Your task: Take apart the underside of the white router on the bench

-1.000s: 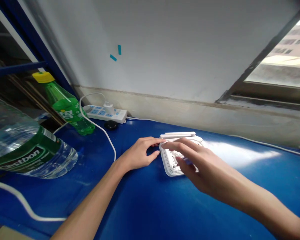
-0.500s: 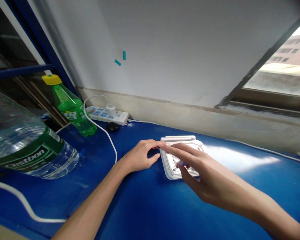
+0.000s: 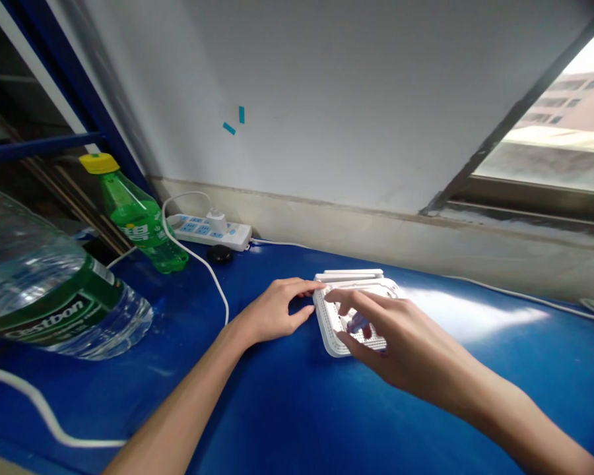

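Note:
A white router [image 3: 332,330] with a vented face lies on the blue tabletop, its antennas [image 3: 354,272] folded along the far edge. My left hand [image 3: 280,310] rests at its left side. The fingertips touch the far left corner; thumb and forefinger stand apart. Over the router hovers my right hand [image 3: 393,333], forefinger and thumb spread. The other fingers curl round a small bluish-purple, stick-like thing [image 3: 358,322], mostly hidden, whose kind I cannot make out. The right hand covers much of the router's right half.
On the left stand a large water bottle [image 3: 79,310] and a green soda bottle [image 3: 143,227] with a yellow cap. A power strip [image 3: 210,232] with a plugged-in white cable [image 3: 205,264] lies by the wall, near a black round object [image 3: 220,254]. Another cable [image 3: 519,295] runs along the wall.
My right forefinger has bent back from the router's far left corner, and the right hand has opened wider, showing more of the purple thing. The left hand stays at the router's side.

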